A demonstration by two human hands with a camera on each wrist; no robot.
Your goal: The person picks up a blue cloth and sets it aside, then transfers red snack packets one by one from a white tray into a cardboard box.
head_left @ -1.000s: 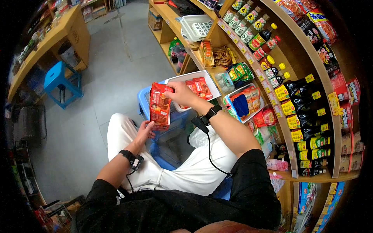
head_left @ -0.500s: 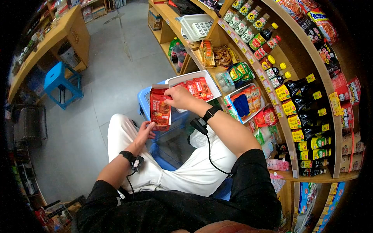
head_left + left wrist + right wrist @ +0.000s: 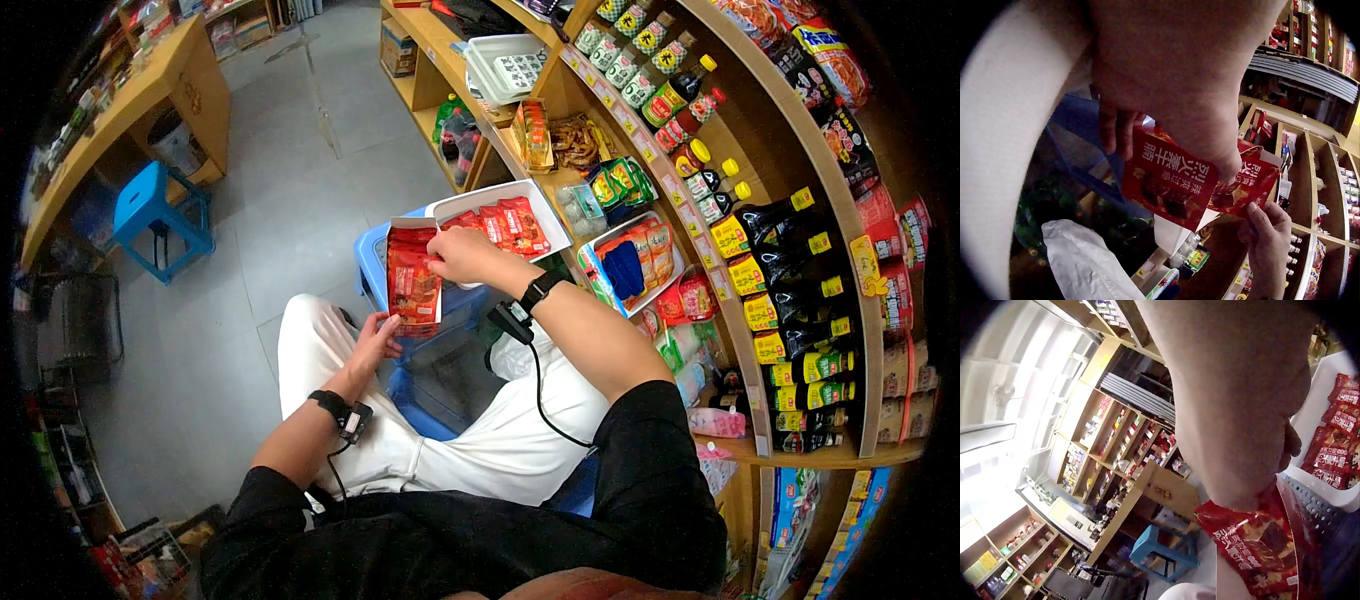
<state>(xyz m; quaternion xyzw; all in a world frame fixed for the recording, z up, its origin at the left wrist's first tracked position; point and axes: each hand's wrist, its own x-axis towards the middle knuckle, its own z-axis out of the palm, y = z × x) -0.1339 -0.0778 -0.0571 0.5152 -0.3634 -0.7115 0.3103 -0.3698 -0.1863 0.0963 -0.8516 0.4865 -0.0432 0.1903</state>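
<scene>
through the head view i see the right hand (image 3: 462,252) bent over the far side of an open carton (image 3: 1169,178), thumb and fingers closed on its wall; whether the fingertips also nip the red packet (image 3: 411,285) lying inside, i can't tell. the left hand (image 3: 378,338) grips the carton's near end, thumb curled in against it. with 2 hands at opposite ends, i judge, the light box stays steady and its mouth faces up.

just beside it, the white tray (image 3: 556,226) rests on a blue stool (image 3: 372,262), probably set there so the loose packets (image 3: 520,227) are within easy reach, sloping against each other.

the carton is thin printed card, slim and oblong, red with white lettering outside and a pale flap. the packets look like glossy, creased foil or film, flat and floppy. the tray is smooth, rigid plastic; the stool's top is perforated. farther right, a shelf (image 3: 610,112) of pale wood-look board carries bottles (image 3: 765,290) with dark bodies and yellow caps.
</scene>
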